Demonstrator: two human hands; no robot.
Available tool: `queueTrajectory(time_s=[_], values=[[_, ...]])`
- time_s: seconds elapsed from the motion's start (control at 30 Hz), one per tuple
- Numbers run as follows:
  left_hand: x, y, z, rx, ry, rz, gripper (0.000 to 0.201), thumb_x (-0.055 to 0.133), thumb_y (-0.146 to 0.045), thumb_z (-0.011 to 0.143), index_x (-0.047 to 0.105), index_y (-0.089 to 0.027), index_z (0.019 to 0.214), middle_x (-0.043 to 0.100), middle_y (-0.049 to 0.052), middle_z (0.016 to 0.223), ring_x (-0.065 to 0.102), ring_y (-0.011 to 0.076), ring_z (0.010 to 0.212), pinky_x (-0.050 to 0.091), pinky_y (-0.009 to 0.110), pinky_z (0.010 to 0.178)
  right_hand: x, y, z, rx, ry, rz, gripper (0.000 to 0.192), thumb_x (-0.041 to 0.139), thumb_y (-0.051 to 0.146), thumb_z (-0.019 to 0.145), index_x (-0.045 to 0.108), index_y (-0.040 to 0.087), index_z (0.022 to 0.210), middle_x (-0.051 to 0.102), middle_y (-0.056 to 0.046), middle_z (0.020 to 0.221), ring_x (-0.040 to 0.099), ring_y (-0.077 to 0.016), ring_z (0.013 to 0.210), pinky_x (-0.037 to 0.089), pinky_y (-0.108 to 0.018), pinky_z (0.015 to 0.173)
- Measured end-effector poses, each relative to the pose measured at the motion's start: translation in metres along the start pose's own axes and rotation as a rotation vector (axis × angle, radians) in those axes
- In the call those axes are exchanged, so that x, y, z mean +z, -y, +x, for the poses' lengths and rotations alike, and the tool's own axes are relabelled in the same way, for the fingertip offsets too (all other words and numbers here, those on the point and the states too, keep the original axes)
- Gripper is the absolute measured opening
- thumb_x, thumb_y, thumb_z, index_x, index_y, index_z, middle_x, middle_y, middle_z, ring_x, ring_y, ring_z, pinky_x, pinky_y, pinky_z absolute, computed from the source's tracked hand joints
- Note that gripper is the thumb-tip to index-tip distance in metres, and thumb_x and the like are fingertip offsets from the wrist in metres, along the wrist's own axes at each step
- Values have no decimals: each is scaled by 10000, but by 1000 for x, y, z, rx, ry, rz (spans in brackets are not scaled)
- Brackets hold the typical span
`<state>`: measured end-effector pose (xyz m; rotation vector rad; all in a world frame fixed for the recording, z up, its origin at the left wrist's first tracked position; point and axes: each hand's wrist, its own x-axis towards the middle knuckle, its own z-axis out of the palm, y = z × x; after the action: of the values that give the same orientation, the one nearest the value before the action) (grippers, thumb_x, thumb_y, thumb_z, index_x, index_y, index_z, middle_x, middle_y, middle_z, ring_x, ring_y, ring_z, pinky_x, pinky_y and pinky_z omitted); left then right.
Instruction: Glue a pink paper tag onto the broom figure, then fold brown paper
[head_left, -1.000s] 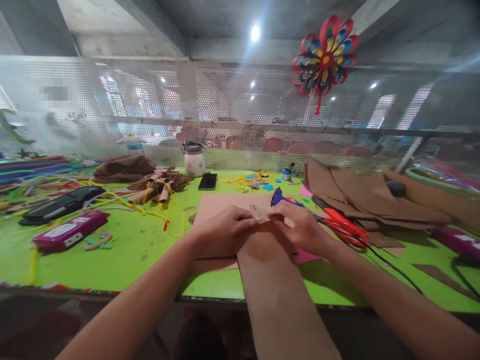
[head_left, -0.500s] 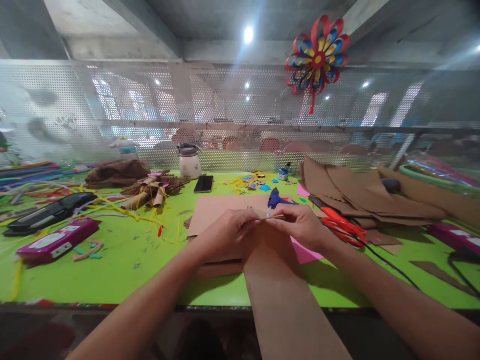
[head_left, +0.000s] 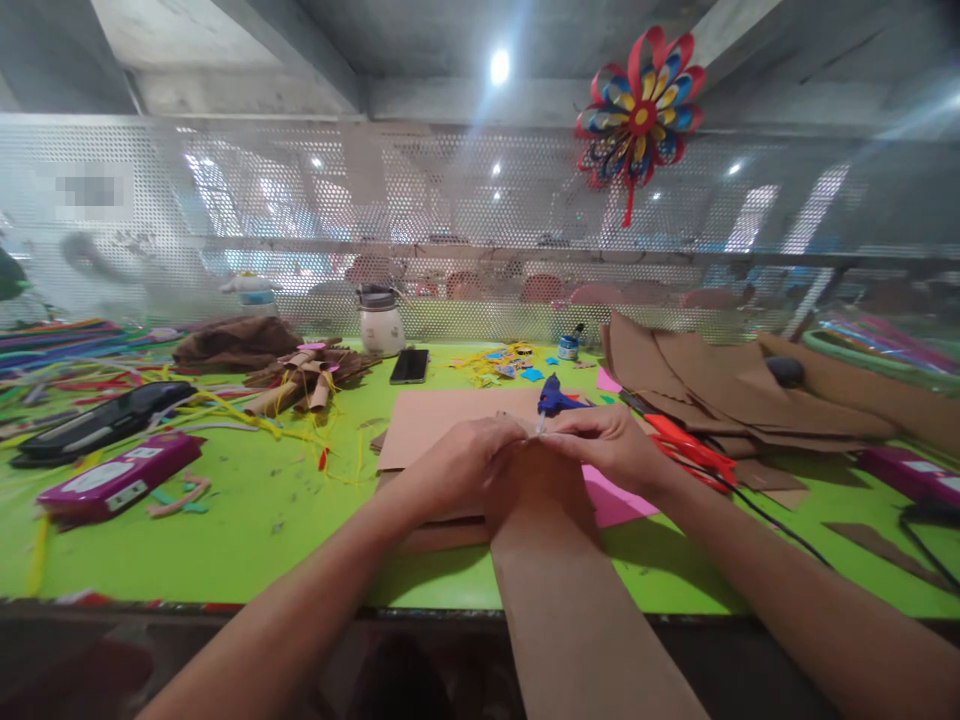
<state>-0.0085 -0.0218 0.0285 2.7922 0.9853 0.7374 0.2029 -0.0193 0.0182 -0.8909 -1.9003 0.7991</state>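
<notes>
Both your hands meet over the near half of the table, a little right of its middle, at the far end of one brown strip [head_left: 577, 610]. Left hand [head_left: 472, 452]: fingers curled, thumb tip pinching the strip's end. Right hand [head_left: 604, 440]: thumb and forefinger pinched on the same end, other fingers loosely bent. Neither hand is clearly nearer; the held end sits between them. Key relation: the strip's long axis runs from the fingertips back towards you, slanting slightly right, across the near edge of the table [head_left: 292, 550] and past it. Beneath and beyond the hands lies a flat brown sheet [head_left: 431, 415]. A blue glue gun [head_left: 556, 400] is just beyond your fingertips; cannot tell whether its tip touches them. Pink paper [head_left: 619, 500] lies under your right wrist, and red-handled scissors [head_left: 694, 452] are just beyond your right forearm.
</notes>
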Motion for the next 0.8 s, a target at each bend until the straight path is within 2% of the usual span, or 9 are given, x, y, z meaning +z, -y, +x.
queueTrajectory(time_s=[0.23,0.4,0.53,0.6,0.7,0.8], values=[[1,0,1,31,-19,26,177,405,-196,880,577,-155,880,625,44,813,543,136,724,408,246,670,3,-5,3,101,-17,133,258,713,409,656,713,158,719,621,-18,673,516,-113,624,402,-243,575],[5,1,3,35,-28,44,195,400,-209,891,585,-150,868,627,46,813,549,141,738,409,245,675,6,-5,3,67,-7,126,257,712,393,668,721,145,733,621,-26,673,515,-119,629,395,-244,572],[2,-1,4,12,-24,-31,217,415,-215,887,605,-170,983,656,44,908,572,142,798,414,246,713,5,-6,3,30,-67,68,272,689,407,685,722,138,711,627,-35,651,518,-136,622,405,-262,566],[-2,0,2,-34,11,-80,229,411,-232,888,620,-182,967,666,22,858,572,126,741,407,227,665,3,-5,2,33,-80,53,271,680,403,695,724,137,712,631,-35,643,521,-138,618,412,-267,572],[-8,1,0,-131,74,-89,255,419,-277,878,639,-163,821,634,-2,676,526,105,607,362,204,554,0,-6,2,59,-86,49,275,678,403,699,731,135,726,643,-34,647,532,-140,622,418,-267,582],[-12,3,-2,-163,105,-80,270,424,-291,867,638,-148,785,605,-6,620,486,94,560,325,197,521,-2,-9,3,111,-81,75,277,695,405,682,742,141,751,666,-39,667,560,-149,642,434,-272,603]])
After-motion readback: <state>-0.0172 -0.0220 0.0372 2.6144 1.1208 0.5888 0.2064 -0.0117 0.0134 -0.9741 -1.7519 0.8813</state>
